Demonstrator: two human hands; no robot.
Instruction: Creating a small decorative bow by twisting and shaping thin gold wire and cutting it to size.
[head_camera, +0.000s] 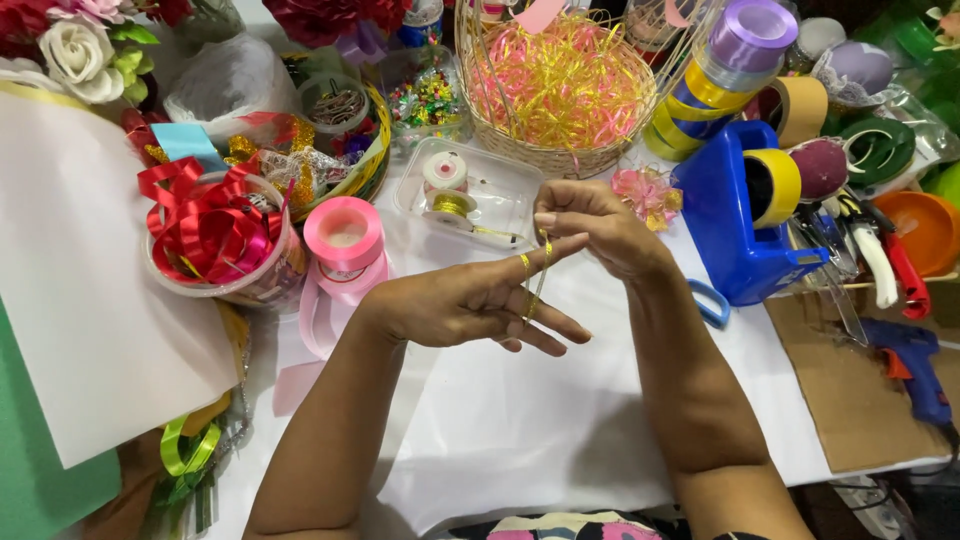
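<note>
Above the white table (520, 430), right hand (600, 225) grip pinching gold ribbon (540, 280) wound round splayed left hand (470, 305) fingers, pink spool (343, 235) beside.

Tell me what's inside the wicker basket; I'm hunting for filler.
The wicker basket holds a heap of curly yellow and pink ribbon shreds. Whatever lies beneath them, and the basket's bottom, is covered.
</note>
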